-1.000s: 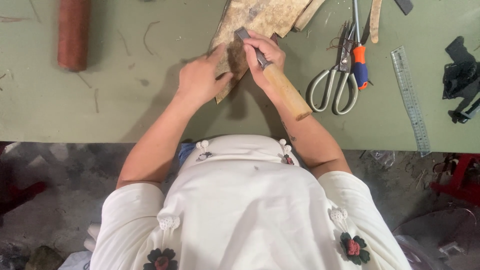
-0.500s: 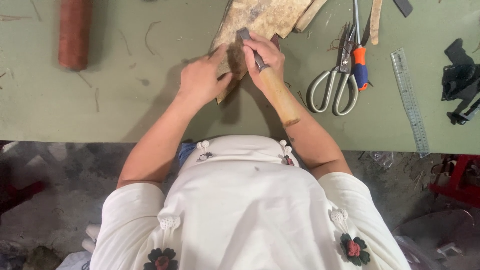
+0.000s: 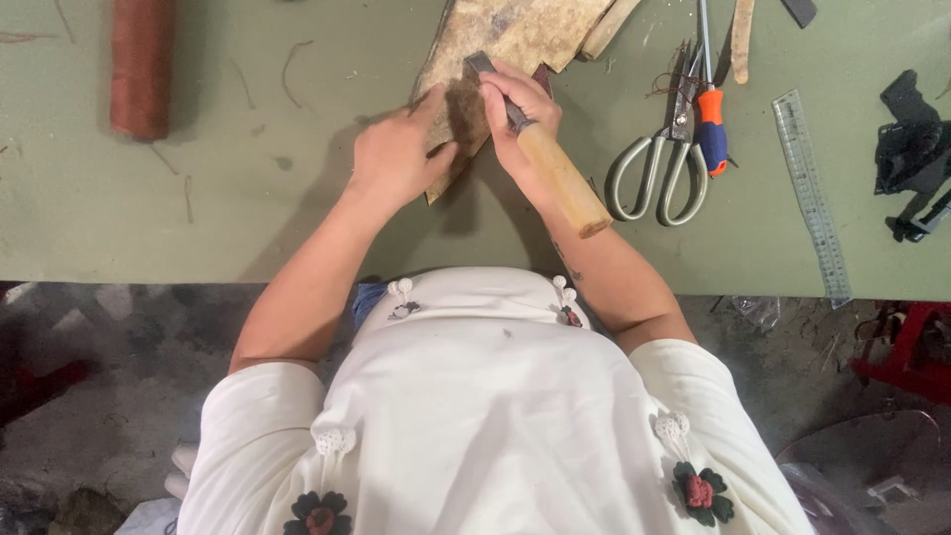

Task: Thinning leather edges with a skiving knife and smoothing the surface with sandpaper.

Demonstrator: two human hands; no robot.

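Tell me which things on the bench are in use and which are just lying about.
In use: left hand pressing the brown sheet; right hand gripping the wooden-handled tool.
Lying about: scissors, screwdriver, ruler, red-brown roll, black clamp.

No packages, labels, signs or screens are showing anywhere around the right hand (image 3: 520, 114) or the left hand (image 3: 396, 159); only loose tools and material are lying on the green table (image 3: 248, 218).
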